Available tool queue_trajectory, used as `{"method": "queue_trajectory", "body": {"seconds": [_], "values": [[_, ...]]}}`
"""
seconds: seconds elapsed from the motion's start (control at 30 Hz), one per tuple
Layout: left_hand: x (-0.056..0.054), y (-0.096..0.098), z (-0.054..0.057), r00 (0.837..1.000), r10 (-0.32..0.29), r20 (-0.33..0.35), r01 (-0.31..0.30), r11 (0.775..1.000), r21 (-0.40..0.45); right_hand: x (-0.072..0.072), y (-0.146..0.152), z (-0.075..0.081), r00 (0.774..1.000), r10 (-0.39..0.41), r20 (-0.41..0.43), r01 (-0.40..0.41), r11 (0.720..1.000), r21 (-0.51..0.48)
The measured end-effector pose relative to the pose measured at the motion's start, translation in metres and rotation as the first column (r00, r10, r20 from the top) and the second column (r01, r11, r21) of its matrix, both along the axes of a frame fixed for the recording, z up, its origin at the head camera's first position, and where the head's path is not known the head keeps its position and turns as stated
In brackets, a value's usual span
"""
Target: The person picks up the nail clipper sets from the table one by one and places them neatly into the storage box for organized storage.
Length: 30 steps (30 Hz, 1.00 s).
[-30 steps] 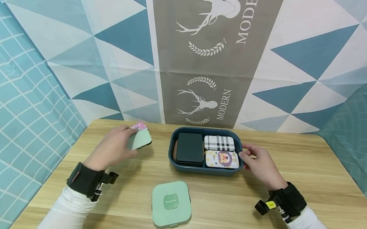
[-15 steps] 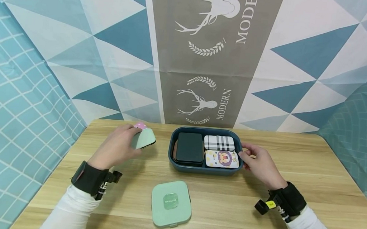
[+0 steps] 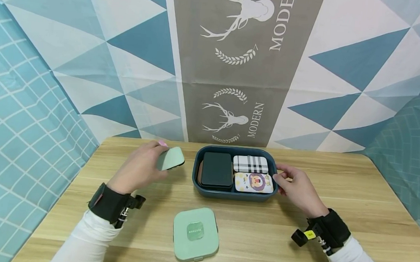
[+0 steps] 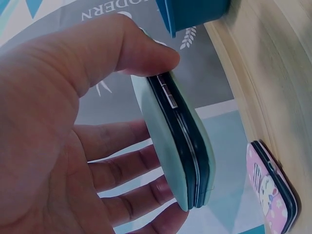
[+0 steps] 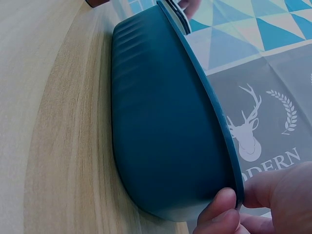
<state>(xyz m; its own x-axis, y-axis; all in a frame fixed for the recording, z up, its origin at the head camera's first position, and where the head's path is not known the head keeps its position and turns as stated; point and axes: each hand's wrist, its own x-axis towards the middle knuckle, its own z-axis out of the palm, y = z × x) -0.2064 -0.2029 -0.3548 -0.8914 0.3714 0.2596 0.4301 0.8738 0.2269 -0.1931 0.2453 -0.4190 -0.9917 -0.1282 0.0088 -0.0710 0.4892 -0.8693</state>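
My left hand (image 3: pixel 136 168) grips a small mint-green clamshell case (image 3: pixel 171 158) between thumb and fingers, raised over the table at the left. In the left wrist view the held case (image 4: pixel 168 146) is closed, with dark edges and a metal seam. My right hand (image 3: pixel 299 189) pinches the right end rim of a dark blue storage bin (image 3: pixel 232 195); the right wrist view has thumb and fingers on either side of the bin's rim (image 5: pixel 222 117). Inside the bin lie a dark green box (image 3: pixel 217 169), a plaid case (image 3: pixel 250 164) and a lion-print case (image 3: pixel 254 182).
A square mint case marked "MANICURE" (image 3: pixel 195 243) lies on the wooden table (image 3: pixel 253 241) in front of the bin. Behind my left hand lies a pink cartoon case (image 4: pixel 270 187), mostly hidden in the head view. A patterned cloth (image 3: pixel 236 75) hangs along the back edge.
My left hand has carried the small mint-green case a short way right, toward the bin. The right hand and the bin have stayed in place.
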Motion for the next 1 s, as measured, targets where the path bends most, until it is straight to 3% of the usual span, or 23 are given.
{"method": "queue_trajectory", "body": {"seconds": [0.53, 1.0], "values": [[-0.003, 0.022, 0.003, 1.000, 0.013, 0.017, -0.013, 1.000, -0.010, 0.000, -0.001, 0.001, 1.000, 0.001, 0.003, -0.001, 1.000, -0.005], [-0.008, 0.038, 0.003, 0.999, -0.038, 0.011, 0.038, 0.999, 0.020, -0.001, 0.000, 0.000, 1.000, -0.001, 0.006, 0.001, 1.000, -0.006]]}}
